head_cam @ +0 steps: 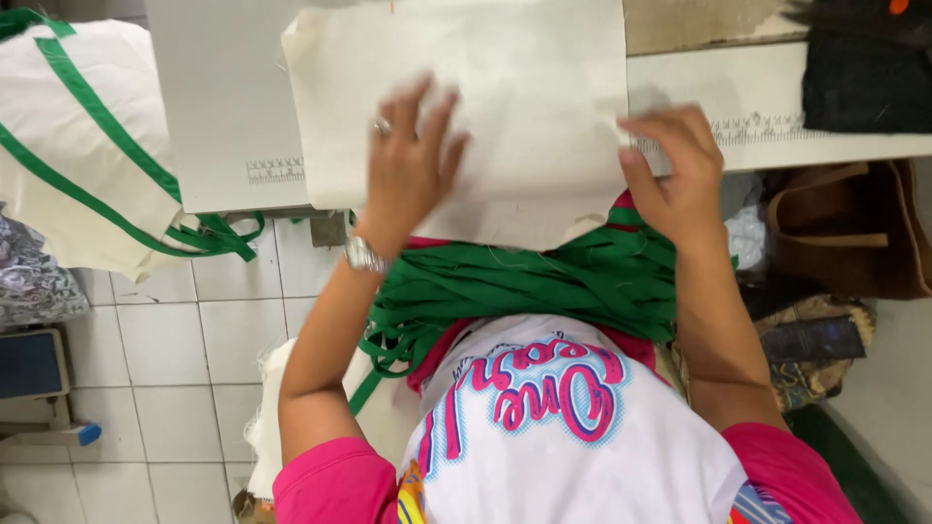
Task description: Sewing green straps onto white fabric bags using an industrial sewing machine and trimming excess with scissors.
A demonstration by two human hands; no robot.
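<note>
Green straps (524, 281) on lap; left hand (408, 170) spread flat, right hand (675, 175) grip pinching cream cloth (505, 107)

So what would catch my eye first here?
Probably the bundle of green straps heaped in the person's lap, bright against everything else. Just above it, the left hand lies flat on a cream cloth panel on the white table, while the right hand grips the panel's right edge.
</note>
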